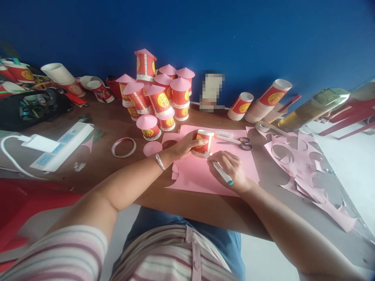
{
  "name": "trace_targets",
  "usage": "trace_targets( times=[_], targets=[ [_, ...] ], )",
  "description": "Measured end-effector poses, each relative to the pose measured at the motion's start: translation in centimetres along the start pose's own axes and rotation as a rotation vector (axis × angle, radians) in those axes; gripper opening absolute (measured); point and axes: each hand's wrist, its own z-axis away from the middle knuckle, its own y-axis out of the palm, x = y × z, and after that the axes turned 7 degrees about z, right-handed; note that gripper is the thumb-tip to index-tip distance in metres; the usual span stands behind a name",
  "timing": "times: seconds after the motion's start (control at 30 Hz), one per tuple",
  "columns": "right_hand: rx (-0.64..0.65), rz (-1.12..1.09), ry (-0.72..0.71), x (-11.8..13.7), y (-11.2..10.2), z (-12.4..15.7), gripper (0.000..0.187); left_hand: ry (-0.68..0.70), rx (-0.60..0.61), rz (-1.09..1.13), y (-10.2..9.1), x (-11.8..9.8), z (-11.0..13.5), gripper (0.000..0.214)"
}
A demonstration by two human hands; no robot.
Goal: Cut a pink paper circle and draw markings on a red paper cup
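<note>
A red paper cup [203,143] stands upside down on a pink paper sheet [199,175] on the brown table. My left hand [183,146] wraps round the cup's left side and holds it down. In my right hand [231,168] is a white pen with a green cap [220,171], its tip touching the paper at the cup's base. A silver bracelet sits on my left wrist.
Several red cups with pink cone lids [158,97] cluster behind. Scissors [243,143] lie right of the cup, a tape roll [123,147] and a pink disc [152,148] to the left. Pink offcuts [304,168] at right, power strip [61,146] at left.
</note>
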Motion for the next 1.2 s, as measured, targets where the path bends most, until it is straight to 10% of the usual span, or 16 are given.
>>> trace_targets(
  times=[1.2],
  targets=[
    [-0.003, 0.022, 0.021, 0.06, 0.02, 0.07, 0.025, 0.01, 0.033, -0.005, 0.17, -0.37, 0.17, 0.039]
  ],
)
